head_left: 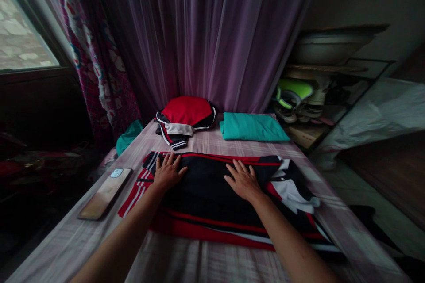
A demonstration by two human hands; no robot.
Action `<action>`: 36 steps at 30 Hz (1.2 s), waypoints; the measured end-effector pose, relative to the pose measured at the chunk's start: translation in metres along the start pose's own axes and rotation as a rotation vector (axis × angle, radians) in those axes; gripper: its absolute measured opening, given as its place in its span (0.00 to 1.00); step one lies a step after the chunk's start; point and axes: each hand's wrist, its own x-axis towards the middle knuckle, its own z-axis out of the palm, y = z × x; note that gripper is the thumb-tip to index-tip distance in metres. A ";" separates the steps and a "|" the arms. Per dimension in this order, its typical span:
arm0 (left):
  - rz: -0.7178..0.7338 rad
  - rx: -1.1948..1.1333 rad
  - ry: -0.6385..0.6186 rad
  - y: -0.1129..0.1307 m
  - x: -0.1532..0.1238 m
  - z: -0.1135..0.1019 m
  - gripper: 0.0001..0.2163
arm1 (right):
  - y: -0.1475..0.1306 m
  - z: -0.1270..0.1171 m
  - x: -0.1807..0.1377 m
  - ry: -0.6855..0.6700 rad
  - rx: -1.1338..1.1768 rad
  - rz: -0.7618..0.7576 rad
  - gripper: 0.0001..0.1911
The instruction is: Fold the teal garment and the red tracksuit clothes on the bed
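A dark navy jacket (206, 190) with red and white trim lies spread flat on the cloth-covered table (186, 261). Its white-collared end is to the right, and its striped ribbed hem is to the left. My left hand (168, 171) rests palm down on the jacket near the striped end, fingers spread. Toward the collar end, my right hand (244, 179) also lies flat on the dark fabric with its fingers apart. Neither hand grips anything. The jacket's underside is hidden.
A phone (105, 193) lies at the table's left edge. Behind the jacket are a bunched red-and-black garment (186, 112) and a folded teal cloth (254, 127). Purple curtains (206, 31) hang at the back. A shoe rack (368, 75) stands to the right.
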 end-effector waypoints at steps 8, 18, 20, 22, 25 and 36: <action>-0.021 -0.005 0.000 0.004 -0.001 0.006 0.32 | -0.069 -0.035 0.017 0.146 0.113 -0.085 0.29; -0.019 0.000 -0.042 0.003 -0.001 0.002 0.32 | -0.051 -0.002 0.029 -0.039 0.071 -0.050 0.32; -0.014 -0.002 -0.046 0.003 -0.001 0.002 0.33 | -0.020 -0.004 0.023 -0.032 0.026 0.056 0.32; -0.006 -0.010 -0.048 0.003 -0.001 0.001 0.33 | 0.015 -0.005 0.016 -0.008 -0.013 0.175 0.31; 0.001 -0.022 -0.032 0.004 -0.002 0.000 0.33 | 0.064 0.000 0.006 0.066 -0.092 0.299 0.31; 0.031 -0.004 -0.042 -0.005 -0.014 -0.006 0.33 | 0.091 0.015 0.001 0.185 -0.162 0.272 0.30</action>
